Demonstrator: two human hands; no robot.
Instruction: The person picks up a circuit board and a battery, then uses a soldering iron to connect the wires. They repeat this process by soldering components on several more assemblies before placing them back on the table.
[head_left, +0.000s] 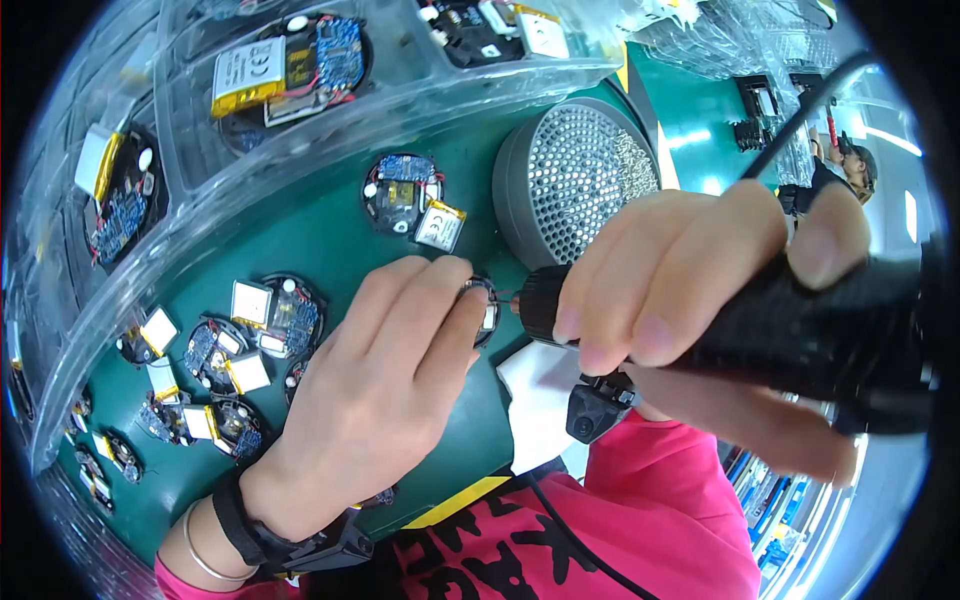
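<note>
My right hand (pixel 690 270) wraps round a black electric screwdriver (pixel 810 320) with a cable at its rear. The thin bit points left at a small round circuit-board unit (pixel 487 312). My left hand (pixel 380 370) holds that unit against the green mat with its fingertips, hiding most of it; whether the bit touches a screw I cannot make out. Just beyond my left fingers lies another round unit (pixel 400 190), with a blue board and a silver battery (pixel 440 226) on its near right side.
A grey round dish (pixel 512 190) with a perforated plate holds many small screws. Several more round units (pixel 285 318) lie on the green mat (pixel 330 240) at left. Clear plastic trays (pixel 200 150) with units line the far left. White paper (pixel 540 400) lies nearby. Another person (pixel 850 170) is far right.
</note>
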